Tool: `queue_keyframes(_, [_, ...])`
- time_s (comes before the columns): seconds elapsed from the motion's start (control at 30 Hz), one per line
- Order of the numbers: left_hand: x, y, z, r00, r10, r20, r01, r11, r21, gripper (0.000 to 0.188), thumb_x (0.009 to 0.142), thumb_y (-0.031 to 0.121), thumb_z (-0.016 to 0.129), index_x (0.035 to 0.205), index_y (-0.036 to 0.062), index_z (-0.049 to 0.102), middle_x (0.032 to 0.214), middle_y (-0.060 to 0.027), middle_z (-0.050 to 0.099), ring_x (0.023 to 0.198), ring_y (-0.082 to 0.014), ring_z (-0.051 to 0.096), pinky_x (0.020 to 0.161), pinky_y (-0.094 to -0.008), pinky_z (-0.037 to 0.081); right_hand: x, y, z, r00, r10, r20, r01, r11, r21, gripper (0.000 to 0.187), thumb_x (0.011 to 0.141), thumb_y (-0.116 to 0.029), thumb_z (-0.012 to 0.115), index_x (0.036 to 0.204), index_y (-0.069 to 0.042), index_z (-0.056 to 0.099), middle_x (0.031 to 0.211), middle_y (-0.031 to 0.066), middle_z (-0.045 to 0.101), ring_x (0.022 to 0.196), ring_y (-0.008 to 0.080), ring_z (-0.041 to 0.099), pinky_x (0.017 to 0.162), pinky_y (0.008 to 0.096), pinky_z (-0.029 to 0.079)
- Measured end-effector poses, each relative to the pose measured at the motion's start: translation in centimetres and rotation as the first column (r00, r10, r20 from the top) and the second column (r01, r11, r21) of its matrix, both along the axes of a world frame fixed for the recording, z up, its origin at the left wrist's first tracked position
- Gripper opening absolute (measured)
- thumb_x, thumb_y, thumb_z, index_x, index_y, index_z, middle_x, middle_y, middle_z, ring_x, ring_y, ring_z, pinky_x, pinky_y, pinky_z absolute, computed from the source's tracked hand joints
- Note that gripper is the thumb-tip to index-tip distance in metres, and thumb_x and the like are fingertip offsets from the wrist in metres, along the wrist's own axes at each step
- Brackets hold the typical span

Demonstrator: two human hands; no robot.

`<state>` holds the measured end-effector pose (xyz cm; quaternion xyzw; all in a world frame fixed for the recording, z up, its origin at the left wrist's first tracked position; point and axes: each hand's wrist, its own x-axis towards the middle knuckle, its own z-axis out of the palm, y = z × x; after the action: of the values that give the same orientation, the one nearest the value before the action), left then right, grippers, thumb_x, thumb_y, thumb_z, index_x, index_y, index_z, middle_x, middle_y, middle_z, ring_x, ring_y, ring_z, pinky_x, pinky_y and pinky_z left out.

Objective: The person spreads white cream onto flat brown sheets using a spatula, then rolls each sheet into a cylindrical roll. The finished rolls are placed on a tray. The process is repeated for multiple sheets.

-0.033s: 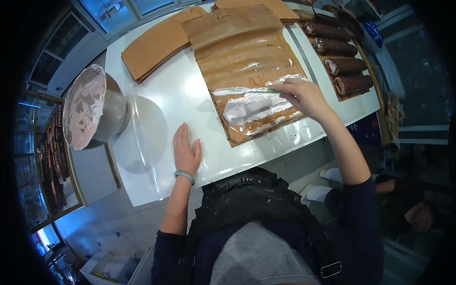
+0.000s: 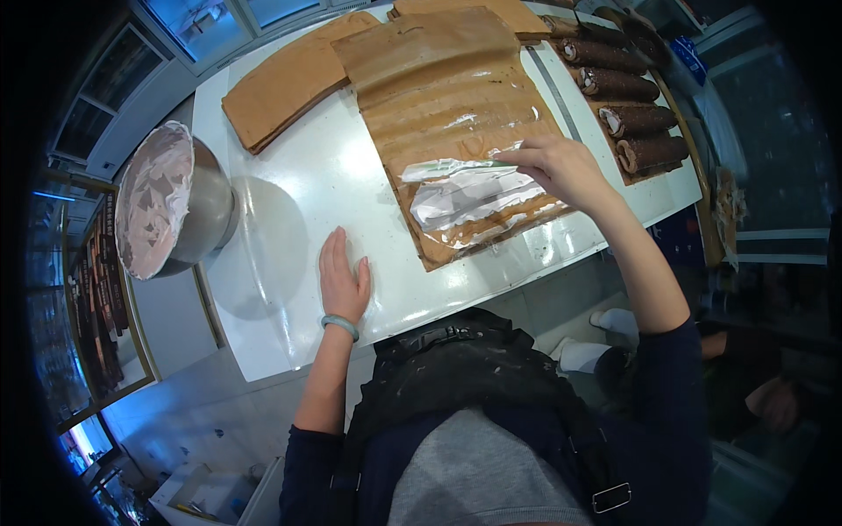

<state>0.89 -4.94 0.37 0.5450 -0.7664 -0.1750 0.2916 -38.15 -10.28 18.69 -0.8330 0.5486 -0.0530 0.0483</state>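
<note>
My right hand (image 2: pixel 564 168) is closed on one end of a long, thin, greenish-edged spatula (image 2: pixel 447 164). The blade lies across a band of white cream (image 2: pixel 469 197) on the near part of a brown sheet of cake (image 2: pixel 438 101). A ridged, paper-like brown surface stretches away beyond the cream. My left hand (image 2: pixel 344 279) rests flat on the white table (image 2: pixel 289 193) with its fingers stretched out, left of the cake sheet. It holds nothing, and a pale bangle circles that wrist.
A steel bowl (image 2: pixel 210 210) of pinkish-white cream tilts at the table's left edge. Stacked cake sheets (image 2: pixel 289 83) lie at the far left, others at the back. Several dark, cream-filled rolls (image 2: pixel 645 121) line the right side. Another person's hand (image 2: pixel 776 403) shows at lower right.
My right hand and the spatula have shifted slightly away from me over the cream. My left hand stays where it was.
</note>
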Motion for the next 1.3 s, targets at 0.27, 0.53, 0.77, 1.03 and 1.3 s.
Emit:
queue_keyframes(0.27, [-0.1, -0.1, 0.0, 0.999, -0.008, 0.034, 0.009, 1.0, -0.017, 0.064, 0.094, 0.011, 0.064, 0.153, -0.0019, 0.041, 0.15, -0.0251, 0.048, 0.14, -0.0428, 0.045, 0.119, -0.0493, 0.034, -4.2, -5.8, -0.7, 0.961, 0.218, -0.173, -0.206, 0.975, 0.081, 0.029, 0.091, -0.015, 0.07, 0.114, -0.027, 0.08, 0.094, 0.0014, 0.071, 0.093, 0.0252, 0.071, 0.08, 0.0407, 0.056])
queue_keyframes(0.53, [-0.4, -0.1, 0.0, 0.998, 0.029, 0.05, -0.029, 1.0, -0.003, 0.064, 0.094, 0.01, 0.064, 0.153, -0.0016, 0.041, 0.15, -0.0241, 0.049, 0.14, -0.0423, 0.045, 0.119, -0.0491, 0.034, -10.7, -6.5, 3.1, 0.969, 0.024, -0.245, 0.021, 0.983, 0.181, 0.034, 0.085, -0.012, 0.075, 0.117, -0.025, 0.079, 0.097, 0.0028, 0.072, 0.094, 0.0255, 0.069, 0.083, 0.0408, 0.056])
queue_keyframes(0.77, [-0.4, 0.0, 0.4, 0.996, 0.017, 0.09, -0.016, 1.0, -0.009, 0.063, 0.094, 0.009, 0.063, 0.153, -0.0017, 0.041, 0.153, -0.0229, 0.048, 0.141, -0.0414, 0.044, 0.12, -0.0482, 0.034, -9.7, -7.5, -2.4, 0.98, 0.181, -0.083, -0.159, 0.963, 0.218, 0.035, 0.088, -0.016, 0.075, 0.12, -0.029, 0.078, 0.101, 0.0015, 0.072, 0.1, 0.0255, 0.069, 0.085, 0.0407, 0.055])
queue_keyframes(1.03, [-0.7, -0.1, 0.3, 0.996, 0.048, 0.08, -0.049, 0.999, 0.014, 0.064, 0.094, 0.01, 0.064, 0.153, -0.0019, 0.04, 0.152, -0.0233, 0.048, 0.141, -0.0415, 0.044, 0.12, -0.0477, 0.034, -19.8, -3.2, 2.4, 0.957, -0.131, -0.259, 0.177, 0.971, 0.16, 0.037, 0.085, -0.006, 0.075, 0.118, -0.024, 0.079, 0.096, 0.004, 0.07, 0.094, 0.0247, 0.069, 0.083, 0.0401, 0.056])
queue_keyframes(1.3, [-0.5, 0.1, 0.4, 0.997, 0.043, 0.064, -0.044, 0.999, 0.02, 0.066, 0.094, 0.011, 0.065, 0.154, -0.001, 0.04, 0.152, -0.0232, 0.047, 0.141, -0.0415, 0.044, 0.12, -0.0478, 0.034, -4.9, 0.9, -0.5, 0.935, 0.323, -0.145, -0.34, 0.934, -0.107, 0.051, 0.088, -0.009, 0.066, 0.132, -0.034, 0.073, 0.098, -0.0007, 0.062, 0.097, 0.0204, 0.061, 0.087, 0.0365, 0.05])
